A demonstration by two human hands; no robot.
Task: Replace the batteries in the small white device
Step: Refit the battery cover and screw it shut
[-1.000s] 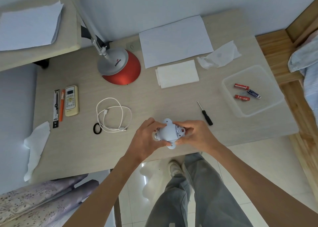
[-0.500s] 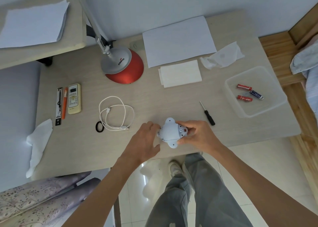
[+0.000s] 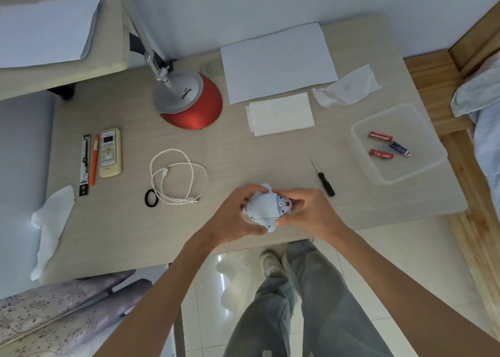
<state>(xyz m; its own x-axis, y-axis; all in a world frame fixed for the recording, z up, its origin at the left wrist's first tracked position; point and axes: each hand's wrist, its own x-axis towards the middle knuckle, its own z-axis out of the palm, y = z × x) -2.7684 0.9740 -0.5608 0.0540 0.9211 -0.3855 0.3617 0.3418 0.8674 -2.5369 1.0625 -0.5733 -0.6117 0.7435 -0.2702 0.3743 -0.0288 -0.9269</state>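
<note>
item: small white device, held underside-up over the near edge of the desk. left hand and right hand: fingers curled round its ends. battery cover apparently unopened. screwdriver lies untouched; three batteries wait in the clear tray. swap judged barely begun.

"COOPER" stands on the silver top of the lamp base, upper middle of the frame; other print is too small to read.
</note>
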